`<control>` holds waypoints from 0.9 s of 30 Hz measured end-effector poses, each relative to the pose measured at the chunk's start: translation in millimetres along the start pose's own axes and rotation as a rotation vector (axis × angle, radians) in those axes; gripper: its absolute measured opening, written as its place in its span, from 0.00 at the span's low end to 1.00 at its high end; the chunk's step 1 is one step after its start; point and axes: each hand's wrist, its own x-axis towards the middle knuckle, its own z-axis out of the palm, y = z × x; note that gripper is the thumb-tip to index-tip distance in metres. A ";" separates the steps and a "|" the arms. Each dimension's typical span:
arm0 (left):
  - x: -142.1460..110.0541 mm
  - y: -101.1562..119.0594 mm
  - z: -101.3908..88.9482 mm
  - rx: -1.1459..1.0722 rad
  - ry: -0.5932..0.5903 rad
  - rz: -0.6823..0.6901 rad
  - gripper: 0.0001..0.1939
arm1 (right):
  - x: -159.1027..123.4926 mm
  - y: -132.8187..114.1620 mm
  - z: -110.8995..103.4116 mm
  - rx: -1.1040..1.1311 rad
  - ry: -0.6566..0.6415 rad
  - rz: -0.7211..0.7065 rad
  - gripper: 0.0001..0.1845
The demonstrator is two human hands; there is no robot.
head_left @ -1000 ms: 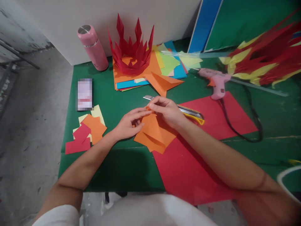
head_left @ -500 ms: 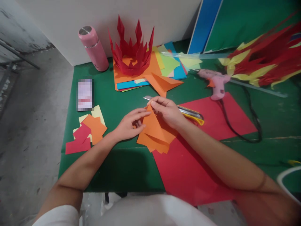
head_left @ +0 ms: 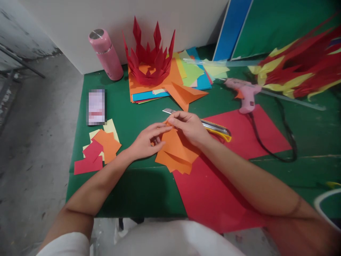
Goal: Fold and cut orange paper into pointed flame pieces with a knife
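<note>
A folded orange paper (head_left: 177,151) lies on the green table (head_left: 133,188) in front of me, partly over a large red sheet (head_left: 213,192). My left hand (head_left: 146,140) presses on its left edge, fingertips pinched at the paper's top corner. My right hand (head_left: 188,126) comes in from the right and pinches the same top corner, fingers curled over it. Just behind my right hand lies a utility knife (head_left: 213,126) with a yellow handle, its blade end showing at the left.
A red paper crown (head_left: 149,57) stands on a stack of coloured sheets (head_left: 186,76) at the back. A pink bottle (head_left: 106,54) and a phone (head_left: 96,106) are at the left, paper scraps (head_left: 98,149) below them. A pink glue gun (head_left: 245,94) with black cord lies right.
The orange paper's top corner rose to a point half a second ago and is now pressed lower again under both hands' fingertips. The hands stayed in place.
</note>
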 end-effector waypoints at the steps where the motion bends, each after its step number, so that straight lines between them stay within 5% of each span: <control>1: -0.1 -0.3 -0.2 -0.002 -0.002 -0.002 0.27 | 0.0 0.0 0.1 0.000 0.005 0.004 0.18; 21: -0.7 -2.6 -1.2 -0.002 0.001 -0.008 0.26 | 2.7 2.3 0.3 0.022 0.025 -0.012 0.19; 27: -1.9 -5.6 2.6 -0.013 0.088 -0.003 0.24 | 2.5 1.3 1.5 0.018 -0.004 -0.012 0.21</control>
